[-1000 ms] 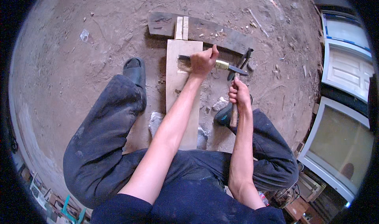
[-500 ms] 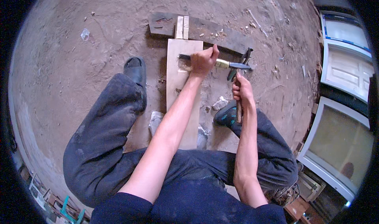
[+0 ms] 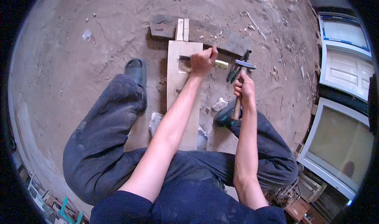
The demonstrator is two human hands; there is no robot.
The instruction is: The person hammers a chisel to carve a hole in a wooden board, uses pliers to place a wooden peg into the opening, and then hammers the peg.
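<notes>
Head view shows the left hand (image 3: 203, 62) closed around the chisel (image 3: 222, 64), set at the recess (image 3: 184, 67) in the far part of the pale board (image 3: 174, 84), and the right hand (image 3: 245, 87) clasping the hammer (image 3: 245, 64) to the right, with the cutting begun but probably unfinished.

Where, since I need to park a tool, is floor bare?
Dirt left of the left shoe is mostly bare; a narrower free strip runs between that shoe and the board. Crowded right of the board: right hand, hammer, dark tool and right shoe.
</notes>
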